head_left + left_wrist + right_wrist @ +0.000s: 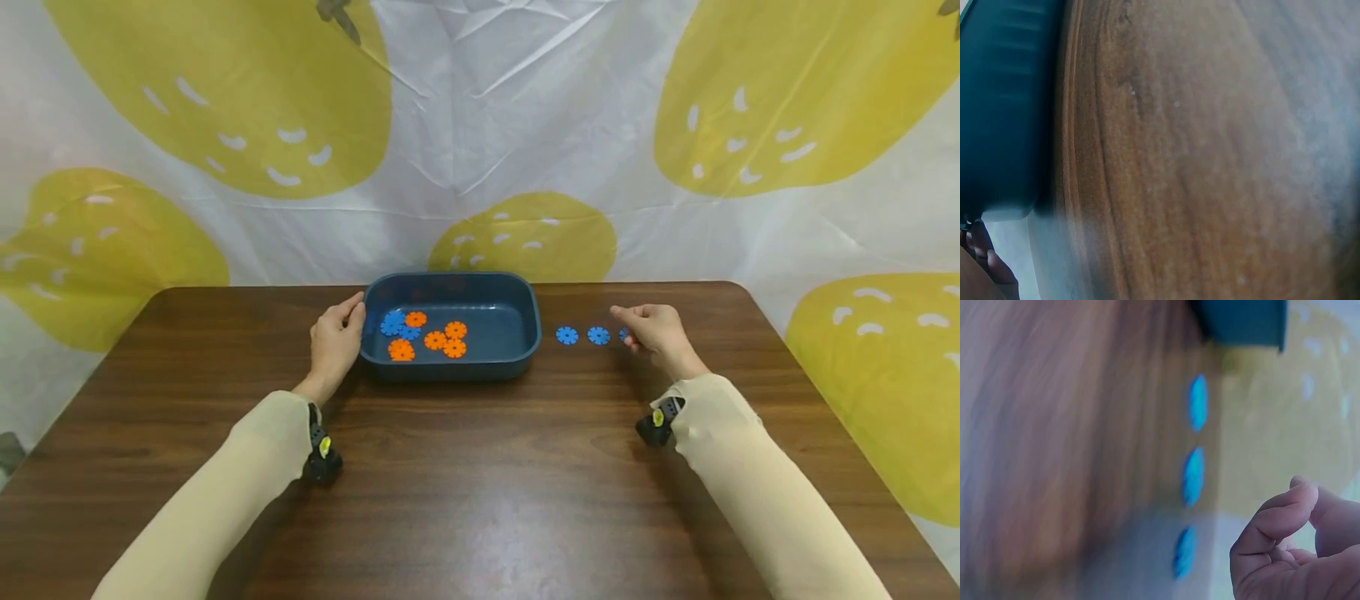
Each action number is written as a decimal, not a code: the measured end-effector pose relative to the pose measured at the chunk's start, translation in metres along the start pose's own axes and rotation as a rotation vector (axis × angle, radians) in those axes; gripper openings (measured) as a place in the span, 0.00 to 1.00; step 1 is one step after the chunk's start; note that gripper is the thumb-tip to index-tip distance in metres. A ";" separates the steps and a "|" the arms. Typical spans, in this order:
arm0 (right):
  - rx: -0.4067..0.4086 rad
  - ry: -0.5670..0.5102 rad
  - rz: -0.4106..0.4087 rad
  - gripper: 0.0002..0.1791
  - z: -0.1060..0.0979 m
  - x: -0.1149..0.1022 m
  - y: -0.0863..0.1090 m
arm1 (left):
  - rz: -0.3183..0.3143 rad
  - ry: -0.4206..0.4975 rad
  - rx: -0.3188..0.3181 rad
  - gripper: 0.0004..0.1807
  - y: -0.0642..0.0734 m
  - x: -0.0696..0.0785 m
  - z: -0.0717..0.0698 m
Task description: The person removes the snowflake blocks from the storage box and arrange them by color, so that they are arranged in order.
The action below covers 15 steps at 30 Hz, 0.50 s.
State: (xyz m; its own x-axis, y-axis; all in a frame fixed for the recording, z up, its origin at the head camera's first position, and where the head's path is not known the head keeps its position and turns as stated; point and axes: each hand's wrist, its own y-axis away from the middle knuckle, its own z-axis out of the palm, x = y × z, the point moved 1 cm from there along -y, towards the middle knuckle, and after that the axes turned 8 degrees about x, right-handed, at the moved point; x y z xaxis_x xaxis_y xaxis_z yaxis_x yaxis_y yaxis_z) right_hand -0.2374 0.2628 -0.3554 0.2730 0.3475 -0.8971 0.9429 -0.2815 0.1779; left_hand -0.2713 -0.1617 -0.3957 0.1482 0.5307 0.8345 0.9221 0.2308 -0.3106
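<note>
Working the row: I judge the step in hand to be handling the blue notched discs [598, 335] one by one; each is thin and flat, so a light edge pinch between thumb and forefinger should suit better than a full grasp.
Spacing: the discs lie apart in a fairly straight line, so I should come straight down and lift straight up, lest my curled fingers nudge a neighbour.
Tray steadying: my left hand [333, 342] grips the left end of the dark blue tray [450, 367]; a gentle hold should do, since a tug could slide the loose pieces inside.
Right pinch: my right hand [658, 331] has thumb and forefinger brought together, other fingers curled, and I see no disc between the tips.
Nearest disc: the row's rightmost one [1185, 552] lies on the wooden table [480, 467], partly hidden by my right hand in the head view.
Other two: left of that, between my right hand and the tray.
Inside the tray: orange notched discs [435, 340] and more blue ones [392, 322], nearer my left hand.
</note>
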 end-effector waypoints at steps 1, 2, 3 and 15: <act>-0.003 -0.002 -0.015 0.21 0.005 -0.005 0.001 | 0.004 -0.004 0.000 0.22 0.001 0.000 0.000; -0.009 -0.002 -0.028 0.21 0.009 -0.011 0.003 | 0.003 -0.007 0.002 0.22 0.001 0.000 0.000; -0.017 0.000 -0.037 0.21 0.014 -0.017 0.004 | 0.004 -0.008 0.001 0.22 0.001 0.000 0.000; -0.157 -0.158 -0.111 0.17 0.113 -0.080 0.024 | 0.009 -0.002 0.022 0.21 0.001 0.002 0.000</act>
State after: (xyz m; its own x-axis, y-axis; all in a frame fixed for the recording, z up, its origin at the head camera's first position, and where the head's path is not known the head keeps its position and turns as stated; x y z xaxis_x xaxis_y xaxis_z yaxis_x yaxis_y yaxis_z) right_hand -0.2577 0.1267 -0.3256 0.1443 0.2205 -0.9647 0.9869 -0.1030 0.1240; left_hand -0.2705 -0.1606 -0.3947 0.1561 0.5347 0.8305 0.9127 0.2433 -0.3283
